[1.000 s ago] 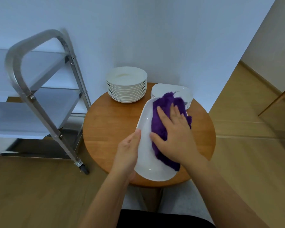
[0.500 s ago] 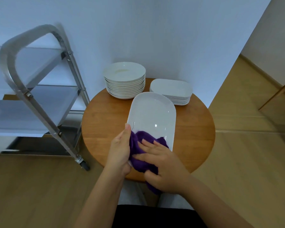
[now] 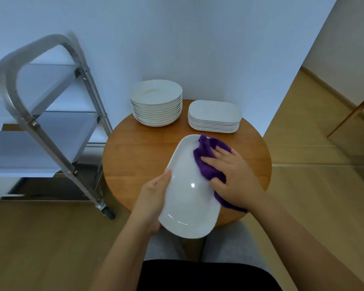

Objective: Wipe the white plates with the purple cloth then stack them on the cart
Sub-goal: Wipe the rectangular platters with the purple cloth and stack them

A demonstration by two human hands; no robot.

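The left hand [image 3: 153,203] holds the plate [image 3: 189,194] by its edge, grip apparently curled underneath; the right hand [image 3: 233,177] presses the purple cloth [image 3: 206,162] flat-fingered over the worktop [image 3: 139,156].

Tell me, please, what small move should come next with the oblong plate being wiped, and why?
Probably draw the purple cloth back toward the plate's near end. The right hand presses it on the far half of the oblong white plate, the left hand steadies the rim, and the near half lies uncovered.

The left hand [image 3: 153,203] grips a white oblong plate [image 3: 187,198] over the round wooden table's [image 3: 139,156] near edge. The right hand [image 3: 235,179] presses a purple cloth [image 3: 206,160] onto it. Two white plate stacks [image 3: 156,103] sit at the far edge.
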